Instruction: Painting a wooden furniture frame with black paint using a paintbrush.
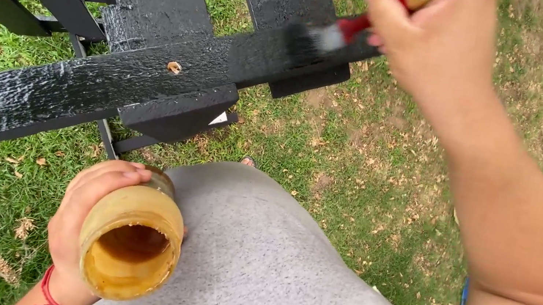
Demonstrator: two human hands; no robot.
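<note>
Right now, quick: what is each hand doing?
Left hand: closed around an open jar.
Right hand: closed on a brush, bristles on the black board.

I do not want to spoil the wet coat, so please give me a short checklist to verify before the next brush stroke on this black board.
1. Brush grip: right hand holds the brush firmly by its handle. Ok.
2. Bristles on the black board: they touch its upper edge. Ok.
3. Jar upright and secure in the left hand: open mouth up, fingers around it. Ok.
4. Liquid in the jar: amber liquid shows inside; the amount is unclear. Cannot tell.
5. Board surface clean: a small tan speck sits on the glossy coat. Not ok.
</note>
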